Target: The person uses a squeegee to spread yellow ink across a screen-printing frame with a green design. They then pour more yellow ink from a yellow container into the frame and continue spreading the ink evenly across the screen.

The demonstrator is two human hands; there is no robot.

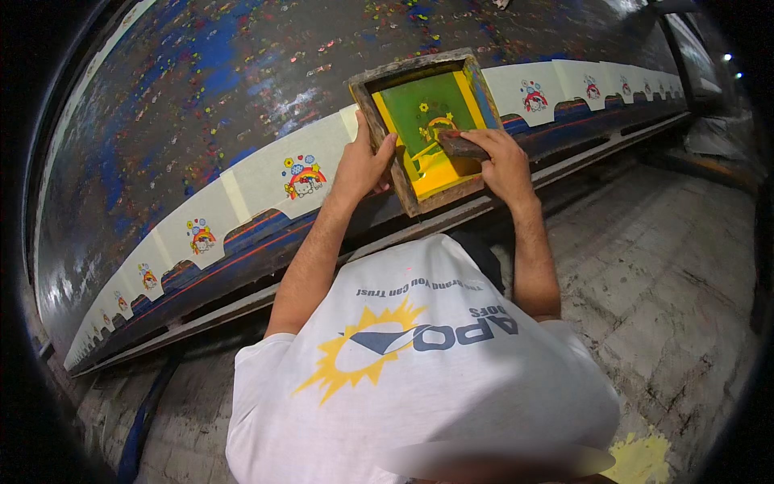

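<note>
A wooden screen-printing frame (450,194) lies tilted over the row of pale cut pieces on the long table. Its green mesh (401,105) carries a small flower and rainbow stencil, with yellow ink (435,173) pooled at the near end. My left hand (364,165) grips the frame's left side, thumb on the wooden rail. In my right hand (508,165) is a dark squeegee (463,146), its edge down on the mesh at the lower part of the stencil. The piece beneath the frame is mostly hidden.
Pale pieces (262,173) printed with a cartoon and rainbow run along the table edge on both sides. The dark tabletop (266,97) is spattered with colourful ink. A rail (580,159) borders its near side. Yellow stain (641,458) marks the concrete floor at lower right.
</note>
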